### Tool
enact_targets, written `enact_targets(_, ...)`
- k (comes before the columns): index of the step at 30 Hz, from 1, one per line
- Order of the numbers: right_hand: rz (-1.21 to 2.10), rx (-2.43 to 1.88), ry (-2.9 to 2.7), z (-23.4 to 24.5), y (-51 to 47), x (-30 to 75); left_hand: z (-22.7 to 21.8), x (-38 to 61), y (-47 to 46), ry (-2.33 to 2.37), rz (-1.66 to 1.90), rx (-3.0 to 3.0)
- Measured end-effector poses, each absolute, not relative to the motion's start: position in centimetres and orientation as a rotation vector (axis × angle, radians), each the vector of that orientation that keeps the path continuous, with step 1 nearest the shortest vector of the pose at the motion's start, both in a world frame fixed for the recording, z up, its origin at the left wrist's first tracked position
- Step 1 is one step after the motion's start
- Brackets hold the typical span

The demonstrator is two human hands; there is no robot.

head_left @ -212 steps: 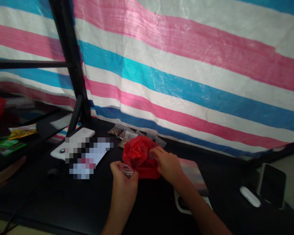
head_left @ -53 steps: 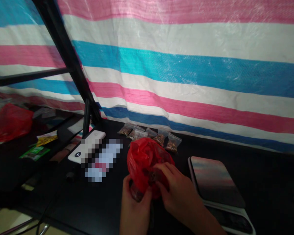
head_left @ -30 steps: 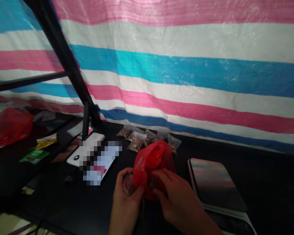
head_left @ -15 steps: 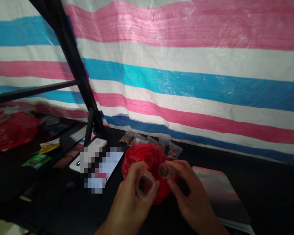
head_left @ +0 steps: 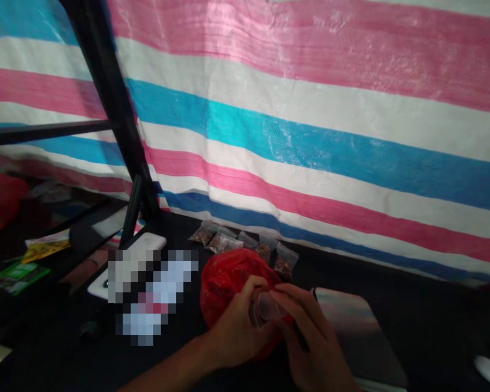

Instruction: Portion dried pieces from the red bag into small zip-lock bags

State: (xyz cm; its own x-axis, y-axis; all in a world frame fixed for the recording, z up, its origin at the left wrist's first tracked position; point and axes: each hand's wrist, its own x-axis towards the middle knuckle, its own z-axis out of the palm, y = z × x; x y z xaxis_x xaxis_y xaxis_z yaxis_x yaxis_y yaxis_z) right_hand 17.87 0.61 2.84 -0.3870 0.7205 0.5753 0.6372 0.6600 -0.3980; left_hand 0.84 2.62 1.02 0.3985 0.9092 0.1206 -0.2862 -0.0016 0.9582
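My left hand [head_left: 243, 329] is closed round a small clear plastic bag [head_left: 255, 316], holding its mouth open. In my right hand [head_left: 312, 335] is a small translucent plastic cup [head_left: 270, 306], pinched between thumb and fingers and tilted at the bag's mouth. The two meet above a red plastic bag [head_left: 222, 280], which lies crumpled and open on the black table. Fingers partly cover both the cup and the clear bag, and what is inside them cannot be made out. Just behind the red bag lie several small zip bags [head_left: 286, 261] with brown bits in them.
A grey-pink flat case or notebook [head_left: 357, 332] lies at the right. To the left are a white device [head_left: 149, 247] and a blurred-out phone-like object [head_left: 163, 291]. Green [head_left: 18, 276] and yellow packets [head_left: 47, 245] sit farther left, past a black metal frame [head_left: 124, 130]. Striped sheeting [head_left: 310, 125] hangs behind.
My right hand has brought the cup left and down to the clear bag's mouth and tipped it there. Greenish-brown bits showed in the cup before. The view has shifted slightly right.
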Motion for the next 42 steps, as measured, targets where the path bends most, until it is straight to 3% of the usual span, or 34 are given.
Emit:
enact_targets(9,-0.092,-1.322,-1.807,2.0,1.0,17.7,1.8,-0.4,2.1,0.805,1.317,1.306)
enact_targets(15,-0.023,-1.186,-2.340,1.2,1.9,17.5,2.5,-1.2,3.6,0.974,1.634,1.152)
enact_targets(23,-0.165,-1.288,-2.330,1.2,2.0,18.9,2.6,-1.0,4.2,0.815,1.333,1.094)
enact_targets(32,0.093,-1.354,-1.977,-2.3,0.4,16.2,1.8,-0.3,2.3,0.610,1.124,0.919)
enact_targets(37,0.199,-1.386,-1.630,1.3,0.6,17.1,1.8,-1.0,2.7,0.836,1.331,1.232)
enact_targets(42,0.101,-1.401,-1.354,6.5,-0.1,24.0,1.2,-2.1,4.2,1.133,1.393,2.123)
